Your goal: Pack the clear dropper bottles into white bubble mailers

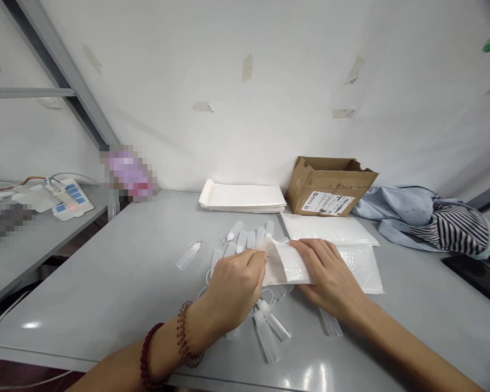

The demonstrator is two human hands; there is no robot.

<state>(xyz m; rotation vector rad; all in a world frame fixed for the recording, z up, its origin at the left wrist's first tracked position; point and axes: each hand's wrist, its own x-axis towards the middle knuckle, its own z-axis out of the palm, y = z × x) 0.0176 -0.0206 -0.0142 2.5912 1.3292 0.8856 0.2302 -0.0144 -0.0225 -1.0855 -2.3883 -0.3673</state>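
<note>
Both my hands grip a white bubble mailer (296,265) above the middle of the grey table. My left hand (237,280) is closed on its left edge, fingers curled into a fist. Over its right side my right hand (329,272) is wrapped, thumb underneath. The mailer's mouth gapes a little toward the left; what is inside is hidden. Under and around the hands lie several clear plastic squeeze bottles (265,335) with white caps and looped tethers. A single squeeze bottle (189,255) lies apart on the left.
Behind my right hand are flat bubble mailers (361,267). A stack of white envelopes (245,197) and an open cardboard box (330,185) stand by the wall. Bunched cloth (428,218) and a black phone-like object (476,280) are at right; a power strip (72,198) is at left.
</note>
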